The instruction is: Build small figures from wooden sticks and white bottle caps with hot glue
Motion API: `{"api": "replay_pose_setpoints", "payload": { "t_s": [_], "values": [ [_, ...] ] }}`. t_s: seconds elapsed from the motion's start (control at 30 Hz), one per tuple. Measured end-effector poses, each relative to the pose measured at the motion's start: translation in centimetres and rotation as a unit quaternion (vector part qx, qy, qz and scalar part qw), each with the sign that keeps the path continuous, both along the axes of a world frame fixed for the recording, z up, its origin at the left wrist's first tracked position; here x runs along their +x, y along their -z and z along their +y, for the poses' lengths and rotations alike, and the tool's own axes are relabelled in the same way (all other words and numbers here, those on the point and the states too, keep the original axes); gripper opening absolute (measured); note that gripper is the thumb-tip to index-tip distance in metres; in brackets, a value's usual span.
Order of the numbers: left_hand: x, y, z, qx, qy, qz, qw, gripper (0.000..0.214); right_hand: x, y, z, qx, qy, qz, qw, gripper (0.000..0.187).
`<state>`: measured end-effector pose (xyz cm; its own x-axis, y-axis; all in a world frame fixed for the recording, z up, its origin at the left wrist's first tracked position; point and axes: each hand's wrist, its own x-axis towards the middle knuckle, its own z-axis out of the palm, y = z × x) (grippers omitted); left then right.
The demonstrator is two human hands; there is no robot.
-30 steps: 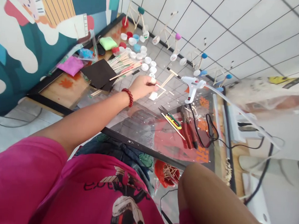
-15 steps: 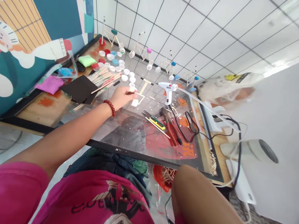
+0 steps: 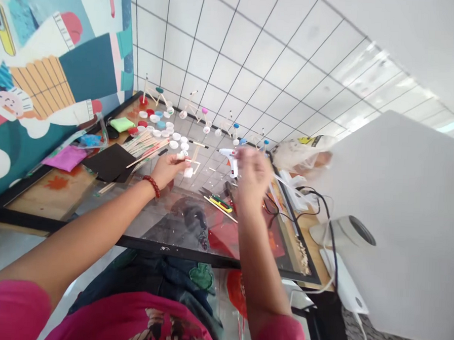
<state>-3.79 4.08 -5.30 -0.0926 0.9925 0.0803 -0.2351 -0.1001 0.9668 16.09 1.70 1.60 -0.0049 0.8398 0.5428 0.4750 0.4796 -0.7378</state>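
Left grip (image 3: 166, 168) pinching cap (image 3: 180, 157); right grip (image 3: 251, 172) by glue gun (image 3: 229, 157).

I see a small white plastic cap (image 3: 180, 157), a white plastic glue gun (image 3: 229, 158), a red bead bracelet (image 3: 152, 185), a square black paper sheet (image 3: 109, 162) and a green block (image 3: 122, 124).

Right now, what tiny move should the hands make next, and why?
Probably the right hand should come down onto the white glue gun and grip it. That hand is blurred in the air just beside the gun, while the left hand pinches a small white piece at the stick frame on the glass table.
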Motion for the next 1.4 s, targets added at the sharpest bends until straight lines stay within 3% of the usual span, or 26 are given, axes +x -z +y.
{"api": "replay_pose_setpoints", "payload": {
  "t_s": [0.13, 0.23, 0.33, 0.5, 0.7, 0.87, 1.2, 1.4],
  "values": [
    [0.1, -0.2, -0.3, -0.015, 0.018, 0.016, 1.0, 0.04, -1.8, 3.3, 1.7, -0.086, -0.001, 0.075, 0.994, 0.039],
    [0.1, 0.0, -0.2, -0.006, 0.029, 0.038, 0.999, 0.037, -2.5, 6.2, 1.9, -0.142, -0.037, 0.066, 0.987, 0.044],
    [0.1, 0.3, -0.1, 0.006, 0.036, 0.057, 0.998, 0.032, -2.5, 7.7, 1.5, -0.169, -0.067, 0.047, 0.982, 0.04],
    [0.0, 0.4, -0.2, 0.002, 0.043, 0.083, 0.996, 0.032, -2.1, 7.8, 1.4, -0.179, -0.06, 0.069, 0.98, 0.036],
    [-0.3, -0.4, 0.1, -0.007, -0.05, 0.002, 0.999, 0.031, -2.1, 7.8, 1.4, -0.17, -0.041, 0.067, 0.982, 0.033],
    [-0.6, -0.7, 0.3, -0.011, -0.11, 0.024, 0.994, 0.033, -2.2, 7.9, 1.3, -0.162, -0.032, 0.07, 0.984, 0.032],
    [-0.6, 0.3, 0.1, 0.004, 0.067, 0.125, 0.99, 0.048, -1.8, 8.3, 1.8, -0.158, -0.036, 0.056, 0.985, 0.029],
    [-0.3, -0.8, -0.7, 0.009, 0.079, 0.23, 0.97, 0.066, -1.8, 8.4, 1.8, -0.172, -0.038, 0.057, 0.983, 0.027]
  ]
}}
